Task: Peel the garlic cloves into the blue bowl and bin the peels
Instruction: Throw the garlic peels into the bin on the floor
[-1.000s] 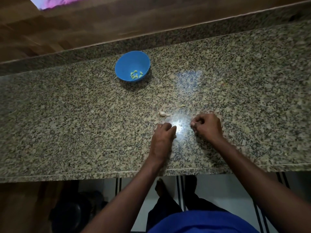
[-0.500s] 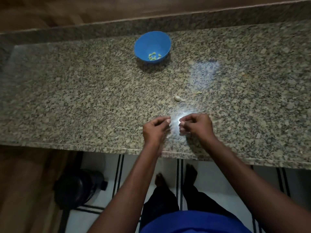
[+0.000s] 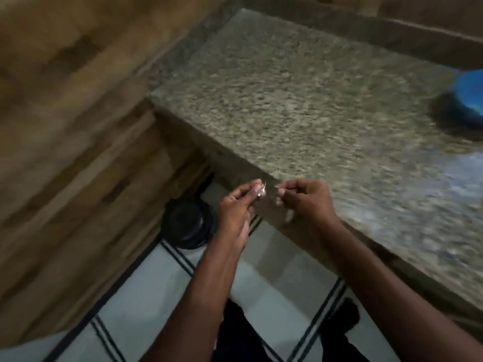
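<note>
Granite counter (image 3: 300, 105) bears blue bowl (image 3: 470, 97), contents hidden; left hand (image 3: 236, 205) pinches peel (image 3: 262, 191)

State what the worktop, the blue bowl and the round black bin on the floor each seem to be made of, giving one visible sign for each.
Worktop: probably polished granite; speckled tan and grey grain, with a pale sheen at right.
Blue bowl: likely plastic; uniform bright blue, smooth wall, though blurred and cut off by the frame.
Black bin: perhaps plastic; dark, smooth, round rim with a dull gleam. Too dim to be sure.
</note>
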Available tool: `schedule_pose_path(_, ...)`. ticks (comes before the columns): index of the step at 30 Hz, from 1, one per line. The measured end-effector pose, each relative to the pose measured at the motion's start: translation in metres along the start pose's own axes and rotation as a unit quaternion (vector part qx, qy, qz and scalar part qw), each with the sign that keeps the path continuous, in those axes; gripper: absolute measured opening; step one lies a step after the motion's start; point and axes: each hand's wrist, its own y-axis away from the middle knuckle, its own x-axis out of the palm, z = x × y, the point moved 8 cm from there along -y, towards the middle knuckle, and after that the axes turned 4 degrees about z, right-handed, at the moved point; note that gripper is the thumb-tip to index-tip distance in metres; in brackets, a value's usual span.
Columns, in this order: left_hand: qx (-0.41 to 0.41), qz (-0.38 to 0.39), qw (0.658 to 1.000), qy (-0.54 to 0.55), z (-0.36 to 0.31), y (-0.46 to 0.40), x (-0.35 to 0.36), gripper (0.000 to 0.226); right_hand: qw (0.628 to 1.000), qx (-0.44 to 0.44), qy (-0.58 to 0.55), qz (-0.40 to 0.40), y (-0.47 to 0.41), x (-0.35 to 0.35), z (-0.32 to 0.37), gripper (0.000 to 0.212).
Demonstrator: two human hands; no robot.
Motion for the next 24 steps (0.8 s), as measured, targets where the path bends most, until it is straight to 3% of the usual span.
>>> schedule_pose_path(6, 0.028, -0.069, 0.996, 0.054, -0.109, -0.039, -0.179, 0.013, 0.998, 0.031, 0.032, 0.053, -0.049, 0.214, -0.033, 0.006)
schedule_pose_path(10, 0.02, -0.123, 0.99, 0.062, -0.138, -0.074, -0.279, 0.013, 0.993, 0.054, 0.072, 0.08, -0.08, 0.31, -0.054, 0.007)
schedule_pose_path(17, -0.013, -0.176, 0.982, 0.067, -0.125, -0.131, -0.392, 0.015, 0.983, 0.13, 0.102, 0.078, -0.135, 0.385, -0.124, 0.006)
schedule_pose_path(24, -0.054, -0.209, 0.974, 0.066, -0.071, -0.182, -0.453, 0.014, 0.968, 0.217, 0.117, 0.051, -0.2, 0.394, -0.241, 0.007)
